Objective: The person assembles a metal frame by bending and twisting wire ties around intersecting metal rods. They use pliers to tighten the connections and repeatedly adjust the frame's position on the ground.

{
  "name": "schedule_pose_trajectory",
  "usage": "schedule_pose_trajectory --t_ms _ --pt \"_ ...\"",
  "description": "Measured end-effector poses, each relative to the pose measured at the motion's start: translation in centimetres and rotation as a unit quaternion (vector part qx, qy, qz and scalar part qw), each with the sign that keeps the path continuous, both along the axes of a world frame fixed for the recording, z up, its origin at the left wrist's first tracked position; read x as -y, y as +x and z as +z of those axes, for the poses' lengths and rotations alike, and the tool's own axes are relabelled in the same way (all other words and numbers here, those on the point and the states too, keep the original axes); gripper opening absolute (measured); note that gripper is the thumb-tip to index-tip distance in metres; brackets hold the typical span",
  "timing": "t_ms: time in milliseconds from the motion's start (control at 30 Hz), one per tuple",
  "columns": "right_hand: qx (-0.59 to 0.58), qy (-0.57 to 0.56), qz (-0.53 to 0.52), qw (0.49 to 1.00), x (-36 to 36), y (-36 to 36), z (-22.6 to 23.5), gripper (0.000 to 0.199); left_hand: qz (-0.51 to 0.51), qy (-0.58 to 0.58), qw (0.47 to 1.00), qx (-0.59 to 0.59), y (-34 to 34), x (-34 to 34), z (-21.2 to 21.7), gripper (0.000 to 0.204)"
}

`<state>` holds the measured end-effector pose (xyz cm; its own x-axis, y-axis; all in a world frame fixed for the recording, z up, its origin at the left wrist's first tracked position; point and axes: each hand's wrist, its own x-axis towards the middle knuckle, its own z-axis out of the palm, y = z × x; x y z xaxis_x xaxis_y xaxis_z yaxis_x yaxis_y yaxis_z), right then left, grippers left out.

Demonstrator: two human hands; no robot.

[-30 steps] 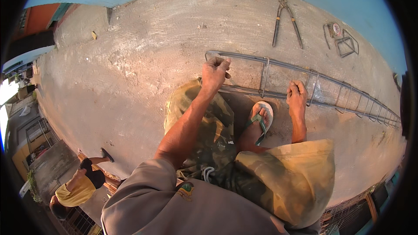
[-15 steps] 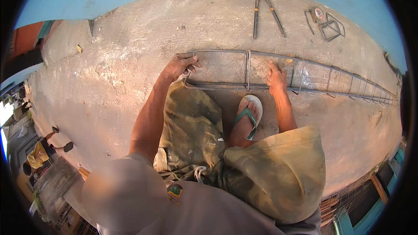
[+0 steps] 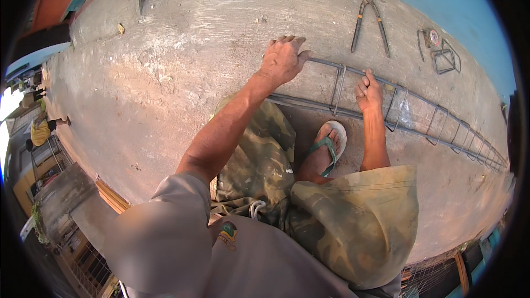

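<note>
A long narrow steel rebar cage (image 3: 342,111) lies on the concrete, its bars joined by squarish wire rings and running off to the right. My left hand (image 3: 282,60) is back-up over the cage's left end, fingers bent around the far bar and thumb against it; the palm side is hidden. My right hand (image 3: 370,94) is closed near the far bar, just right of a ring, with its fingertips at the bar. Whatever it may hold is too small to make out. My sandalled foot (image 3: 329,144) stands beside the near bar, between my hands.
Beyond the cage lie long-handled pincers (image 3: 369,25) with dark grips. Farther right are a round tape measure (image 3: 434,37) and bent wire rings (image 3: 444,59). A blue wall (image 3: 441,0) borders the far side. At far left is another person (image 3: 41,131).
My left hand has shifted from a side hold at the cage's end to lie over the far bar. My right hand has come up to that bar. The whole view has turned somewhat.
</note>
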<state>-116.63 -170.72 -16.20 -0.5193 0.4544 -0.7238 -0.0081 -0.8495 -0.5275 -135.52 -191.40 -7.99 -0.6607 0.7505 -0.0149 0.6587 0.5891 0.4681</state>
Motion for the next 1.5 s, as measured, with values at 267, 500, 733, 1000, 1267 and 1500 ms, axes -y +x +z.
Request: schedule_pose_trajectory --t_ms 267,500,733,1000,1267,1500 --pt "0.032 0.031 0.003 0.999 0.2 -0.2 1.0 0.018 -0.089 -0.059 0.941 0.320 1.8 -8.6 -3.9 0.027" --pt "0.178 0.272 0.021 0.945 2.9 2.2 4.1 0.021 -0.062 -0.054 0.947 0.310 2.0 -8.1 -4.6 0.026" --pt "0.188 0.239 0.224 0.926 4.8 5.2 3.4 0.019 -0.012 -0.087 0.952 0.294 2.3 -8.2 -3.3 0.028" --pt "-0.065 -0.024 0.003 0.998 3.7 -2.0 0.6 0.013 -0.030 -0.065 0.949 0.308 0.8 -9.4 -3.5 0.029" --pt "-0.108 -0.018 0.015 0.994 3.8 -2.1 -0.7 0.005 -0.035 -0.036 0.862 0.505 -0.7 -10.5 -3.5 0.038" --pt "-0.065 0.011 0.012 0.998 4.4 -2.0 -1.2 0.008 -0.053 -0.088 0.830 0.548 -0.2 -11.5 -1.9 0.031"
